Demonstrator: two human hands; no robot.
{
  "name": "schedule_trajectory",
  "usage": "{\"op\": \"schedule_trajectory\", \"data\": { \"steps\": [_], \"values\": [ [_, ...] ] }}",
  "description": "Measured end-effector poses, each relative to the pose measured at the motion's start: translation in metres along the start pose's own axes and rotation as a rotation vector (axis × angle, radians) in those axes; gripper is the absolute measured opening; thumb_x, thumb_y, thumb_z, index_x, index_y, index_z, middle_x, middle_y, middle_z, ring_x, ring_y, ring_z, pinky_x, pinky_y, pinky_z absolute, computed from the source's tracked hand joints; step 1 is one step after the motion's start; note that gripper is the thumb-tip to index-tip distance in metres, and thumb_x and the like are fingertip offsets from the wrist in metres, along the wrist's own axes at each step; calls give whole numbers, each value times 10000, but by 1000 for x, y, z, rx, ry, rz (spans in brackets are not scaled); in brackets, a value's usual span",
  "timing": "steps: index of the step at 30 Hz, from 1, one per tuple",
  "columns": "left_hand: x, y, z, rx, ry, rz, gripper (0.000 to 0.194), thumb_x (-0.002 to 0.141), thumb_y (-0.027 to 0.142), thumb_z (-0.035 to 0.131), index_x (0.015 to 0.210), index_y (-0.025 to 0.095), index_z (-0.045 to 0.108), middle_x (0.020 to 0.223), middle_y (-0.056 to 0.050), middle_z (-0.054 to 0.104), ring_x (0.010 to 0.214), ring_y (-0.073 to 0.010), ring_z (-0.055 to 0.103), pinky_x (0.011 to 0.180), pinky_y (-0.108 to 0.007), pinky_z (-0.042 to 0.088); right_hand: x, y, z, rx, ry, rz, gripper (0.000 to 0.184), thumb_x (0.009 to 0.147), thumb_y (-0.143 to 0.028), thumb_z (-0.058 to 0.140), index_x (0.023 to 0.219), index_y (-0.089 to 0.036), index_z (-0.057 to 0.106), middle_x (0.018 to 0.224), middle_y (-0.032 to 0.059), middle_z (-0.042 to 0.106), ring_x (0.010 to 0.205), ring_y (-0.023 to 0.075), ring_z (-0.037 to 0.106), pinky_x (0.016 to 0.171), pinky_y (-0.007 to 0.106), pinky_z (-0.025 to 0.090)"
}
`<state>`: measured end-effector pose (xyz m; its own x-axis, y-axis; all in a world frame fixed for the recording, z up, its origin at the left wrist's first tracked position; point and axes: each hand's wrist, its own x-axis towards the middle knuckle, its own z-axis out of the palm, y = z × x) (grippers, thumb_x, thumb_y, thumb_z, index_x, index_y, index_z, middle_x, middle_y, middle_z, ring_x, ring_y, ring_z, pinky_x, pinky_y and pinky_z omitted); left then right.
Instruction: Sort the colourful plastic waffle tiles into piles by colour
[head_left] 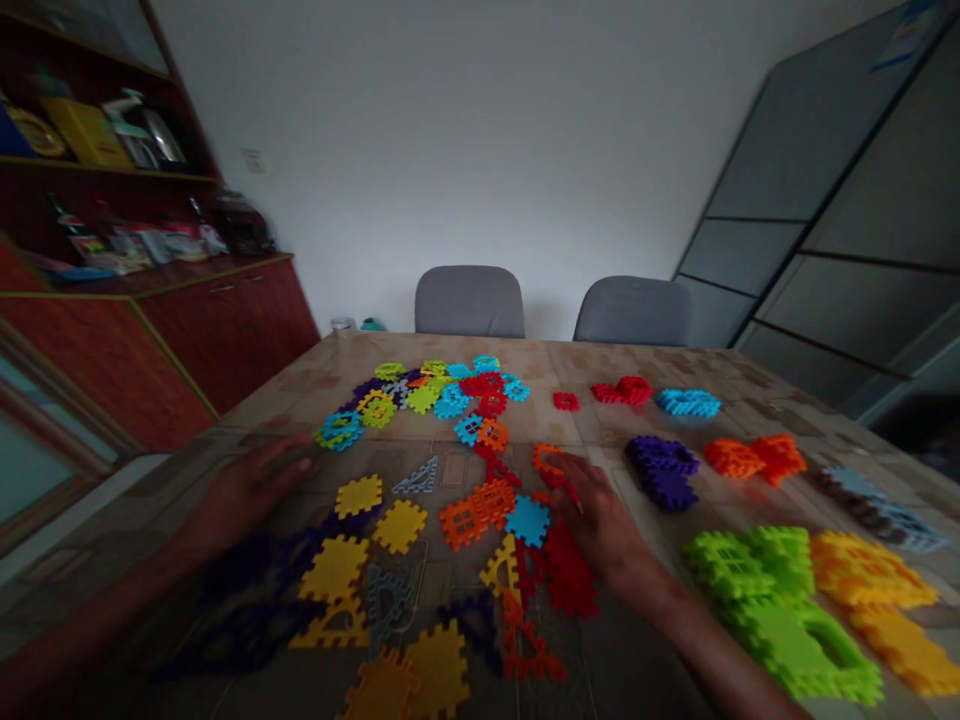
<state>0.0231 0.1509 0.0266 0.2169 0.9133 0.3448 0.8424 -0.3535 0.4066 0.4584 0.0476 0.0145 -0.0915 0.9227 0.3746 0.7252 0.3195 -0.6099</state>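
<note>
My left hand (251, 490) is at the left of the table, fingers stretched out and holding nothing, beside purple toothed plastic tiles and near yellow ones (358, 496). My right hand (596, 515) reaches into the loose tiles with bent fingers around a red toothed tile (566, 487); an orange tile (546, 459) shows at its fingertips. The exact grip is partly hidden. Close to this hand lie a light-blue tile (528, 521), orange window tiles (463, 523) and red tiles (571, 570). A grey triangular tile (420, 477) lies between my hands.
Mixed tiles (421, 398) spread across the back. On the right stand single-colour piles: red (634, 389), light blue (688, 402), purple (664, 470), orange (733, 457), grey (885, 507), green (780, 610) and yellow (874, 570). Two grey chairs (469, 300) stand behind the table.
</note>
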Motion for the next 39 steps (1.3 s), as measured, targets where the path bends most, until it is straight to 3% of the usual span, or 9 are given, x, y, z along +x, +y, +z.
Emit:
{"op": "schedule_trajectory", "data": {
  "steps": [2,5,10,14,18,23,27,32,39],
  "values": [
    [-9,1,4,-10,-12,-22,580,984,579,437,1289,120,618,1287,-33,705,1177,-333,665,992,-398,536,-3,2,13,43,-33,-4,424,993,-275,422,1350,-131,598,1380,221,604,1302,342,553,1067,607,448],
    [-11,8,16,-53,-36,16,611,948,654,452,1252,162,646,1268,-61,725,1167,-314,684,969,-377,565,-3,-11,29,124,-92,-42,407,971,-237,457,1350,-183,595,1407,152,612,1329,273,555,1088,511,463],
    [-1,41,33,-111,-54,142,549,959,615,458,1271,203,641,1344,-107,679,1231,-313,639,1072,-437,494,8,-23,10,176,-93,-40,362,985,-169,393,1231,-243,648,1229,66,713,1144,192,671,974,366,540],
    [-7,87,42,-177,-170,305,369,999,488,470,1220,283,683,1327,-28,688,1226,-237,638,1091,-358,472,-6,-17,-15,85,-75,51,324,964,-195,443,1181,-188,682,1051,118,738,922,258,709,838,431,576],
    [-11,130,62,-225,-327,482,375,1008,313,494,1370,307,593,1435,-35,605,1351,-236,531,1143,-397,416,-34,-25,-16,-162,-187,148,592,838,-209,645,1421,-147,563,1302,203,647,1150,365,634,968,552,518],
    [-1,157,88,-217,-352,475,553,934,231,613,1468,256,469,1502,-91,533,1381,-267,483,1169,-454,376,-40,-41,-7,-344,-328,236,790,765,-210,762,1499,-132,480,1448,209,558,1296,411,530,1076,574,443],
    [2,159,95,-197,-403,496,575,869,175,697,1413,271,537,1469,-78,562,1371,-288,483,1179,-472,349,-36,-35,-3,-265,-306,125,752,779,-146,737,1488,-157,486,1451,164,568,1327,360,516,1110,519,431],
    [1,144,87,-191,-451,474,511,922,168,632,1411,291,552,1448,-80,566,1360,-295,487,1154,-484,373,-37,-23,-4,-87,-264,88,835,756,-103,757,1512,-242,432,1419,118,597,1316,316,538,1083,504,467],
    [7,124,78,-205,-528,468,598,879,196,684,1443,319,523,1451,-62,575,1337,-283,528,1129,-433,407,-36,-16,-17,-39,-227,51,829,803,-125,717,1547,-242,371,1384,146,596,1259,320,567,1054,533,476]
  ]
}}
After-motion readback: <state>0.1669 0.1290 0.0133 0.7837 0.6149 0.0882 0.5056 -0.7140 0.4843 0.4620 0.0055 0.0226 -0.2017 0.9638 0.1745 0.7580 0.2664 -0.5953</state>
